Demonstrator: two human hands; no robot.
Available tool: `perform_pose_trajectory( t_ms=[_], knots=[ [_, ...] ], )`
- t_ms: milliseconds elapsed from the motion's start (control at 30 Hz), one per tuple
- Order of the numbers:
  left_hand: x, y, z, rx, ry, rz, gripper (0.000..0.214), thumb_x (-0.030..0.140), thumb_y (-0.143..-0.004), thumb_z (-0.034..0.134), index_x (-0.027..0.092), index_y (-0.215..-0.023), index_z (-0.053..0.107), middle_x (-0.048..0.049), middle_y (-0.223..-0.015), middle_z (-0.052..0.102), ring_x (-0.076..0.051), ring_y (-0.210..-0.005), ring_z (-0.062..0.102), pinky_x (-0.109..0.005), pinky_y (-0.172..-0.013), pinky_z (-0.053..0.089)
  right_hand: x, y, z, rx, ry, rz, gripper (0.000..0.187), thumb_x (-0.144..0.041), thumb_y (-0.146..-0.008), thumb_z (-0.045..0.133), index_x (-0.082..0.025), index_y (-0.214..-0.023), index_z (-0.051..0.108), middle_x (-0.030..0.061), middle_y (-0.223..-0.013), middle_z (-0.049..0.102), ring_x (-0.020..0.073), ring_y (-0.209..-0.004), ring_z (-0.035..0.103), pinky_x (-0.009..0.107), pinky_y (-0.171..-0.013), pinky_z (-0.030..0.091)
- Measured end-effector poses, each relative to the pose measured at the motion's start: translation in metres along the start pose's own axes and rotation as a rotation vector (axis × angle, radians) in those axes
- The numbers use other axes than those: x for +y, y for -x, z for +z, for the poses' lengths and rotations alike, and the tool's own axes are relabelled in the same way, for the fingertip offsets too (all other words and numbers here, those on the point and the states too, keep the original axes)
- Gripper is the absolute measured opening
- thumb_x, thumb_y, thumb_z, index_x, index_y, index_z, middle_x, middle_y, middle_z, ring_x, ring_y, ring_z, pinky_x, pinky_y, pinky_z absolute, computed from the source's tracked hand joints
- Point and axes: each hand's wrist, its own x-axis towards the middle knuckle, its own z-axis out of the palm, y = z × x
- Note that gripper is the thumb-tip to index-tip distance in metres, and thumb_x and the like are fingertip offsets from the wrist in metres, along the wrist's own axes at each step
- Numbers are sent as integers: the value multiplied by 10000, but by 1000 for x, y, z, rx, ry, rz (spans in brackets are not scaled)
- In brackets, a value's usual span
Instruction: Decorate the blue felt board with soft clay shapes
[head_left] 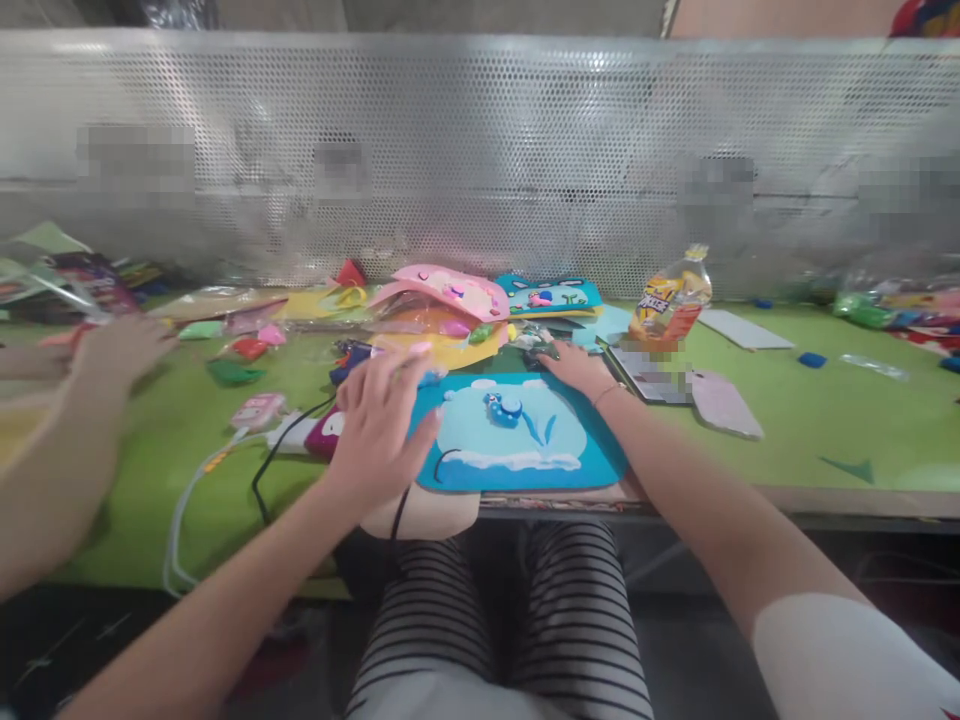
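Note:
A blue board [592, 440] lies at the table's front edge, with a pale blue middle bearing a blue clay snail-like figure [506, 408], blue leaf shapes and a white strip. My left hand [386, 415] is over the board's left side, fingers spread, nothing seen gripped. A small blue piece [433, 378] shows by its fingertips; I cannot tell whether they touch it. Beyond the board's back right corner, my right hand [576, 368] reaches forward with fingers stretched out, at a small dark, partly clear-wrapped thing [534, 352]. Its fingertips are partly blurred.
Behind stand pink [450, 290] and blue [551, 296] decorated boards. To the right are a bottle [671, 300] and a pink phone-like slab [726, 403]. A white cable [176, 520] and pink charger [257, 410] lie left, near another person's hand [124, 350]. A perforated metal screen [480, 150] closes the back.

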Motion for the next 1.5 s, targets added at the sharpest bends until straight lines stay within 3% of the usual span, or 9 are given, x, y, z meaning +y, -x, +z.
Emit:
perform_pose_trajectory(
  t_ms=[100, 200, 333, 433, 600, 767, 900, 1033, 1500],
  knots=[
    [-5, -68, 18, -220, 352, -128, 320, 357, -895, 411, 170, -1043, 624, -71, -1116, 579, -246, -1130, 479, -401, -1019, 322, 3, -7, 0, 28, -79, 12, 603, -568, -766, 596, -186, -1228, 528, 145, -1182, 604, 327, -1089, 558, 481, -915, 415],
    [-9, -111, 62, -371, 446, -175, 271, 368, -902, 480, 163, -891, 656, -24, -884, 644, -188, -863, 610, -334, -803, 486, 6, -12, -5, 95, -173, 22, 459, -447, -787, 629, -159, -1139, 575, 90, -1018, 660, 239, -949, 617, 391, -855, 466],
    [-16, -119, 116, -303, 463, -288, 247, 343, -916, 535, 124, -1014, 594, -54, -962, 622, -161, -831, 613, -352, -755, 516, 5, -13, -18, 221, -312, -11, 239, -312, -825, 613, -128, -978, 629, 55, -896, 671, 178, -841, 627, 369, -816, 483],
    [-19, -107, 134, -197, 462, -321, 269, 323, -904, 557, 136, -1098, 568, -76, -1087, 589, -198, -960, 589, -408, -837, 496, -6, -8, -27, 289, -453, -96, 268, -274, -777, 628, -140, -1009, 640, 52, -850, 689, 184, -806, 630, 352, -799, 490],
    [-14, -90, 139, -190, 557, -353, 355, 301, -888, 583, 153, -1204, 517, -98, -1223, 526, -233, -1055, 555, -448, -884, 478, -34, 9, -26, 262, -704, -268, 341, -308, -762, 616, -142, -1059, 618, 50, -875, 701, 177, -799, 649, 328, -773, 515],
    [-10, -87, 145, -330, 758, -407, 282, 295, -908, 560, 136, -1140, 550, -73, -1068, 596, -173, -879, 614, -353, -747, 538, -49, 22, -18, 213, -824, -346, 375, -348, -767, 612, -147, -1083, 601, 69, -964, 693, 178, -862, 649, 323, -798, 522],
    [-16, -86, 147, -347, 827, -450, 266, 309, -913, 551, 130, -1109, 562, -68, -1040, 602, -165, -856, 615, -341, -731, 538, -46, 23, -20, 230, -836, -338, 390, -380, -757, 610, -143, -1068, 615, 84, -983, 683, 177, -821, 638, 329, -759, 523],
    [-25, -87, 149, -314, 808, -478, 278, 312, -911, 552, 134, -1124, 556, -74, -1074, 593, -178, -897, 609, -361, -760, 532, -44, 22, -20, 219, -840, -325, 292, -363, -732, 624, -137, -915, 651, 85, -924, 697, 182, -794, 635, 336, -752, 517],
    [-30, -89, 143, -300, 610, -394, 273, 310, -904, 563, 134, -1113, 563, -74, -1077, 593, -185, -919, 605, -377, -785, 524, -45, 26, -12, 169, -864, -406, 286, -368, -739, 636, -181, -955, 631, 77, -1014, 668, 193, -902, 630, 364, -821, 515]
  ],
)
